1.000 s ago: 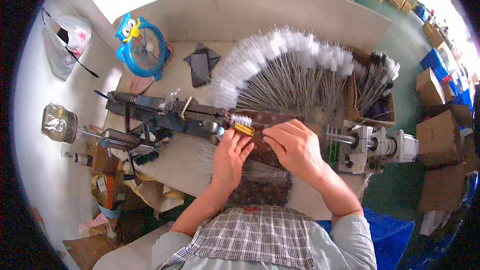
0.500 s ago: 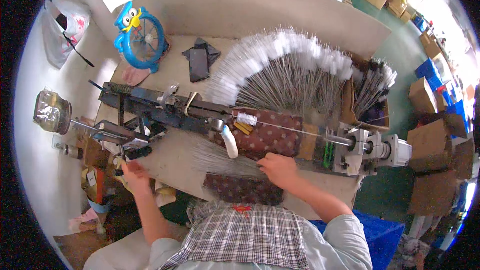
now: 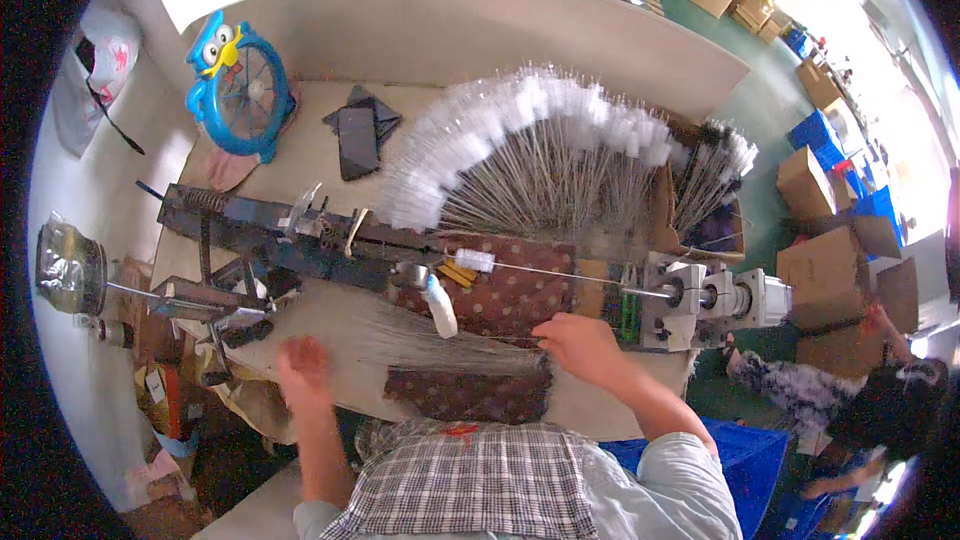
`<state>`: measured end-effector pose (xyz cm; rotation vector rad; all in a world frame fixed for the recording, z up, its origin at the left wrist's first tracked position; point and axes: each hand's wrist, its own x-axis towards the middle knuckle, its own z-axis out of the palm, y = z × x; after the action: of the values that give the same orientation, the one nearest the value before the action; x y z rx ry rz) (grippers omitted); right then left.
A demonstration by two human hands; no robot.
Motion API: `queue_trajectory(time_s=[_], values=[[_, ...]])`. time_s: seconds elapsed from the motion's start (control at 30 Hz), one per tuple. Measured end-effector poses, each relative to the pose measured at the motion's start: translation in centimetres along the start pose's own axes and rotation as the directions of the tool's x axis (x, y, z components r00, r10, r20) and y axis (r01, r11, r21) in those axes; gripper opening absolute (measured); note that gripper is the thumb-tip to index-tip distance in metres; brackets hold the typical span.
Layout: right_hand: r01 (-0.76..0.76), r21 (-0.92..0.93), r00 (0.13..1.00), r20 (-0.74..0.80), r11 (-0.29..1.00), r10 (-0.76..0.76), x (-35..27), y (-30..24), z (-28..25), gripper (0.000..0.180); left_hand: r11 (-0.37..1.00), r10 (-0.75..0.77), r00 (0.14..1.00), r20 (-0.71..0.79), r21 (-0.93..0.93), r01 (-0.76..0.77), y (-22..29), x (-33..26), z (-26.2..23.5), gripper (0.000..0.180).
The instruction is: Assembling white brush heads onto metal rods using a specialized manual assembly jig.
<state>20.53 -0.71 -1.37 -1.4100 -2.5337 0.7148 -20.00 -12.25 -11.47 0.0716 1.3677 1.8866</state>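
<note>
My right hand [image 3: 585, 345] is closed in a pinch at the right end of a spread of thin metal wires [image 3: 400, 335], with a wire at its fingertips. My left hand [image 3: 305, 365], smeared by motion, hovers over the near left table edge beside the machine's lever [image 3: 215, 365]; its fingers do not show clearly. Beyond my hands, a small white-bristled brush [image 3: 475, 260] sits at the middle of the bench machine. Its wire stem runs right to the metal spindle [image 3: 655, 292]. A white-sleeved handle [image 3: 440, 307] stands left of the spotted brown cloth [image 3: 510, 300].
Many finished white brushes [image 3: 540, 140] fan out behind the machine, beside a carton [image 3: 700, 230] of darker brushes. A blue cartoon fan [image 3: 240, 90] and a phone [image 3: 358, 143] lie at the back left. Another person [image 3: 870, 410] is at the far right near cardboard boxes [image 3: 825, 275].
My left hand has left the lever and moved right, toward me. My right hand stays by the wire ends. The view has shifted, and another person now shows at the right.
</note>
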Motion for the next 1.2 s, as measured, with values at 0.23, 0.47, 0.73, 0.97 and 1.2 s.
queue_trajectory(time_s=[0.23, 0.47, 0.73, 0.97, 1.2], values=[[0.031, -0.067, 0.992, 0.120, 0.997, -0.023, -0.6, 0.4, 0.9, 0.027, 0.873, -0.419, 0.851, 0.317, 0.396, 0.283, -3.7, -11.2, 21.5, 0.018], [0.081, -0.123, 0.991, 0.118, 0.989, -0.066, 0.2, -0.6, 1.7, 0.015, 0.560, -0.446, 0.475, 0.758, -0.178, 0.809, 7.8, -8.8, 18.7, 0.029], [-0.136, -0.299, 0.898, -0.440, 0.945, -0.010, -6.6, 3.7, -13.1, 0.021, 0.923, -0.338, 0.312, 0.888, 0.377, -0.075, 5.0, -14.2, 21.5, 0.016], [0.008, -0.220, 0.809, -0.572, 0.975, -0.136, -2.7, 4.2, -9.7, 0.023, 0.212, 0.250, -0.155, 0.956, -0.211, -0.954, -7.2, -14.4, 32.1, 0.040], [0.161, -0.047, 0.821, -0.549, 0.986, -0.161, 0.5, 3.8, -9.3, 0.026, 0.032, -0.087, -0.106, 0.990, -0.104, -0.994, -8.7, -13.2, 34.5, 0.011]])
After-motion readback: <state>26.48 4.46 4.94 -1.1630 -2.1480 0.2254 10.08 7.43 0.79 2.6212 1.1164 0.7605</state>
